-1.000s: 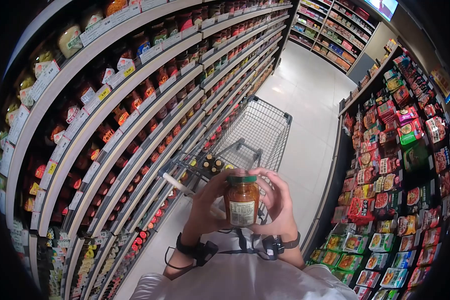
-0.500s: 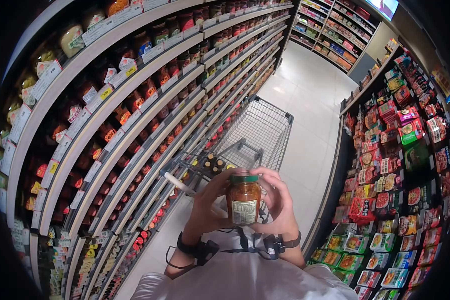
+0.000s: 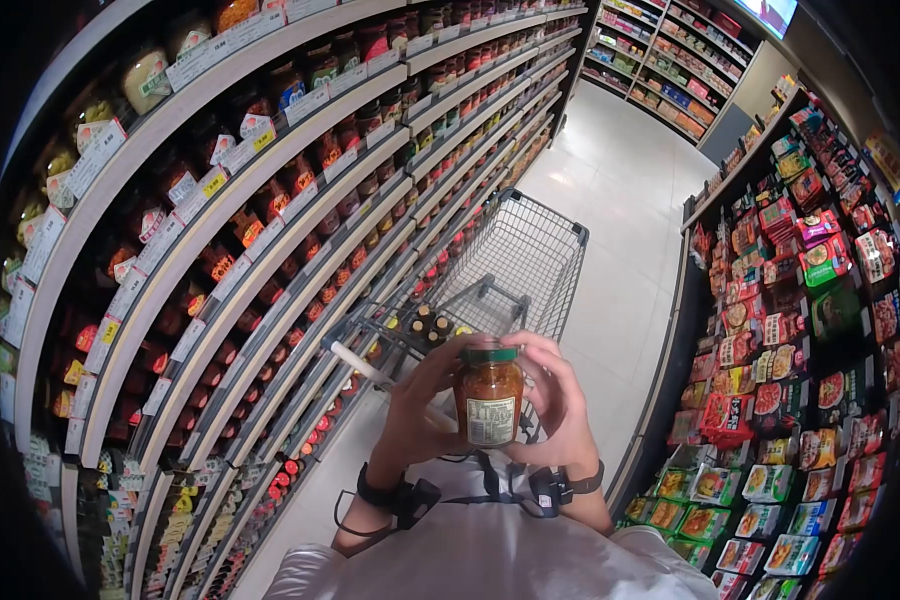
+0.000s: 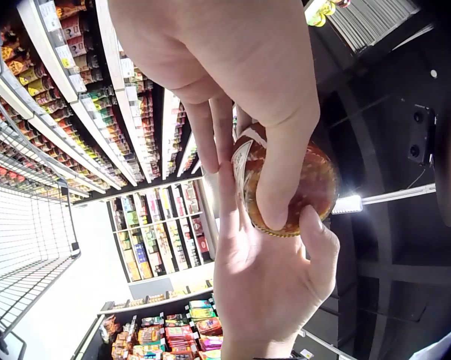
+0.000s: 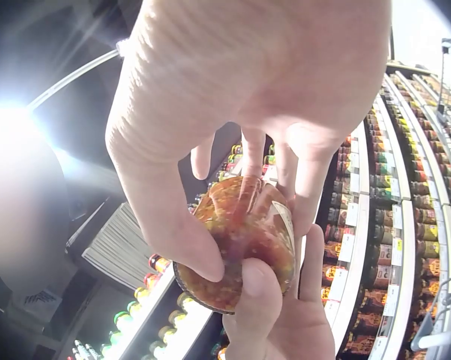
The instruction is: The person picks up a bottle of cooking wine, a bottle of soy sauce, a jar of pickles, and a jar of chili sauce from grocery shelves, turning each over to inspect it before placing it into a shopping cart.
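Between my two hands, in front of the chest, is a glass jar (image 3: 490, 385) of orange-red chunky sauce with a green lid and a pale printed label facing me. My left hand (image 3: 415, 410) grips it from the left, and my right hand (image 3: 567, 412) grips the other side. In the left wrist view, both thumbs press the bottom of the jar (image 4: 314, 180), while the fingers reach up along its sides. The right wrist view shows the same hold, with the red contents visible through the jar's base (image 5: 236, 225).
A wire shopping cart (image 3: 560, 262) stands just ahead, with several dark-capped bottles (image 3: 428, 325) near its handle (image 3: 360, 365). Long shelves of jars (image 3: 270, 205) line the left side. A rack of colourful packets (image 3: 760, 330) runs along the right, with pale floor (image 3: 620, 240) between.
Both hands keep their hold on the jar in almost the same place. The jar has shifted very slightly up and to the right in the head view.
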### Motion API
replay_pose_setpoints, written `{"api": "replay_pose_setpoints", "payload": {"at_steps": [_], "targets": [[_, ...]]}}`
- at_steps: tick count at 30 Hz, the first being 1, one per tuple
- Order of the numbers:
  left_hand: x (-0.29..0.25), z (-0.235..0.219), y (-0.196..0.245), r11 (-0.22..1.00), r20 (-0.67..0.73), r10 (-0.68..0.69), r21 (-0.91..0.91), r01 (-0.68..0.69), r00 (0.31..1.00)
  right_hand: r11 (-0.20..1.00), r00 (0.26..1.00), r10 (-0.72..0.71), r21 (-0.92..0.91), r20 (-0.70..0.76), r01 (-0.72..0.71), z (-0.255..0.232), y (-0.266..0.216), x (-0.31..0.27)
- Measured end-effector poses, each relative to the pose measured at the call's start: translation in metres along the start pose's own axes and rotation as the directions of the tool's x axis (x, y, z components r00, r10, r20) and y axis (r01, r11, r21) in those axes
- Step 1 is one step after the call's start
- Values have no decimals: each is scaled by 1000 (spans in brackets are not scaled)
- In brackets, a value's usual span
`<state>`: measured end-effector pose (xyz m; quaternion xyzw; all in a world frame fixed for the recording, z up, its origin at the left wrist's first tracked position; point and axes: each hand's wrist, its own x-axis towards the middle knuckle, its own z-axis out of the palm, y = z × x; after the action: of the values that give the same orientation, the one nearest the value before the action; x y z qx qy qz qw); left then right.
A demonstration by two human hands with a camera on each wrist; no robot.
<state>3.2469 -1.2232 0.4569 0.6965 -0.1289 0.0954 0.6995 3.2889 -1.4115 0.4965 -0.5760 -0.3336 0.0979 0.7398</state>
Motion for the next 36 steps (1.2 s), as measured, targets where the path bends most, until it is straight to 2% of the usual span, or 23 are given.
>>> {"api": "replay_pose_setpoints", "payload": {"at_steps": [14, 23, 32, 35, 36], "targets": [[4, 6, 6, 999, -25, -32, -10, 32, 999, 1000, 999, -27, 13, 19, 27, -6, 4, -3], [3, 5, 3, 1000, -36, 1, 2, -1, 999, 1000, 1000, -1, 4, 13, 1, -6, 5, -3], [-1, 5, 2, 999, -52, -29, 14, 29, 998, 1000, 1000, 24, -6, 1, -24, -4, 5, -5], [0, 7, -1, 998, -36, -22, -60, 20, 999, 1000, 999, -20, -23, -33, 20, -4, 8, -4], [2, 9, -2, 996, -24, 3, -88, -5, 1000, 987, 999, -33, -160, -8, 31, -5, 6, -3]]}}
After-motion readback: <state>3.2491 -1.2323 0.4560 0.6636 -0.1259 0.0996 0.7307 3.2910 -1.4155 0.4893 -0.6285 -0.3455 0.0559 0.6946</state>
